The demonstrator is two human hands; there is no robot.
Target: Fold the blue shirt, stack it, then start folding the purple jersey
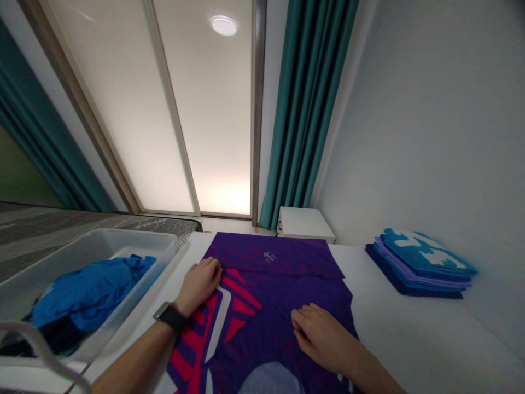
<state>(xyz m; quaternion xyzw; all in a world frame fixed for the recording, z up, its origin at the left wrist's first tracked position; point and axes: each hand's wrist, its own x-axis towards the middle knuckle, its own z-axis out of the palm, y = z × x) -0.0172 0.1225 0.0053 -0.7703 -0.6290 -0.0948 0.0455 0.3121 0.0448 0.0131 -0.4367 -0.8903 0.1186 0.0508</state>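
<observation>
A purple sports shirt (pixel 270 290) lies spread on the white table, its far end folded over in a band with a small grey arrow print. Its left side is turned inward, showing a pink, purple and white patterned panel (pixel 240 306). At the left edge of that fold my left hand (pixel 203 280), with a dark watch on the wrist, is closed on the fabric. Lower on the right half, my right hand (pixel 318 332) rests with curled fingers pinched at the cloth; its fingertips are partly hidden. The greyish neck opening (pixel 270 378) shows at the bottom edge.
A clear plastic bin (pixel 159 241) on the left holds crumpled blue and dark clothes (pixel 96 287). A stack of folded blue and purple clothes (pixel 422 265) sits at the right by the wall. Beyond the table (pixel 394 334) stands a small white cabinet (pixel 305 221).
</observation>
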